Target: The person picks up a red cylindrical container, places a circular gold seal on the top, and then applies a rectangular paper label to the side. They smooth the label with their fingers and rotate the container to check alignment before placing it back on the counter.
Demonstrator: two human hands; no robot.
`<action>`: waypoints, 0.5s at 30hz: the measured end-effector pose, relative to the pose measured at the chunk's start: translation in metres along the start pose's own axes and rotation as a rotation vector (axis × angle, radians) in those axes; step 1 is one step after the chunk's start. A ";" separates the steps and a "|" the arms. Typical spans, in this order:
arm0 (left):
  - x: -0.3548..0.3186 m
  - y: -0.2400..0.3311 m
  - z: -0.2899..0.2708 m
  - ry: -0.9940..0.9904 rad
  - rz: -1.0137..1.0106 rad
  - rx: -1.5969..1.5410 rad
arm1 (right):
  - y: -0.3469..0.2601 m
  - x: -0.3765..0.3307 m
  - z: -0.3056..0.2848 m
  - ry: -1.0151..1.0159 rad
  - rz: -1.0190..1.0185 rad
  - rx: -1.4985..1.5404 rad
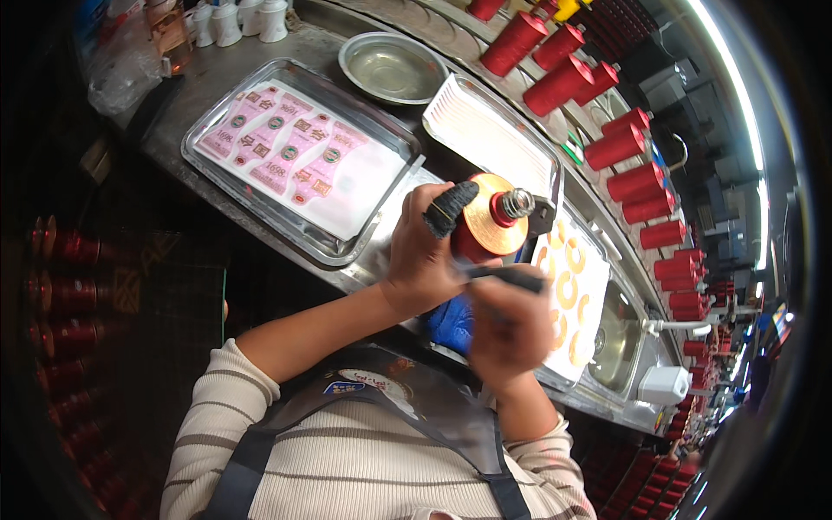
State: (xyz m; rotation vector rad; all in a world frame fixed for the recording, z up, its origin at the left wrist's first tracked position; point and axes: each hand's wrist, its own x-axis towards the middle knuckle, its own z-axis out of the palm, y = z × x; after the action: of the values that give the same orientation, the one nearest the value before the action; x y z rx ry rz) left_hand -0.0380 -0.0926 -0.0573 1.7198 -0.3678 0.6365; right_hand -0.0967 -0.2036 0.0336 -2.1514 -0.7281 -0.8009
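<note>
The left hand [425,251], one digit in a rough black wrap [444,213], grasps a red spool [497,224] with a round pale-orange face and ridged metal tip, raised above the table [368,276]. The right hand [511,334] is close by (too blurred to tell its grip). The table is dull metal, carrying a shiny rectangular tray [336,258]; glossy red cylinders [559,85] line the room.

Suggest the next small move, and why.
I'd probably use the right hand to smooth the orange collar while the left hand steadies the red bottle: the left hand grips the bottle, the collar's face is exposed, and the right hand, though blurred, is close by. Whether the collar lies flat isn't clear.
</note>
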 end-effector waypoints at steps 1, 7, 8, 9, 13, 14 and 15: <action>0.000 0.001 0.000 -0.005 -0.031 -0.012 | 0.009 -0.004 0.001 0.218 0.134 0.017; 0.004 -0.004 -0.005 0.011 0.055 0.061 | 0.011 0.011 -0.017 0.068 0.311 0.168; 0.004 -0.003 -0.006 0.008 0.076 0.039 | 0.018 0.008 -0.018 0.184 0.424 0.183; 0.006 -0.001 -0.007 -0.032 0.032 0.056 | 0.025 0.006 -0.020 0.064 0.299 0.039; 0.018 0.003 -0.025 -0.175 0.043 0.080 | 0.022 0.005 -0.021 0.027 0.318 0.302; 0.021 0.002 -0.028 -0.191 0.056 0.055 | 0.027 0.011 -0.024 0.041 0.587 0.262; 0.024 0.002 -0.028 -0.191 0.020 -0.022 | 0.041 0.017 -0.022 0.089 0.650 0.309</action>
State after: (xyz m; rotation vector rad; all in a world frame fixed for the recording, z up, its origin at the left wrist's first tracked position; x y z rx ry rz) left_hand -0.0263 -0.0639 -0.0373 1.7629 -0.5243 0.4817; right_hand -0.0640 -0.2409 0.0407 -1.8798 -0.0707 -0.3988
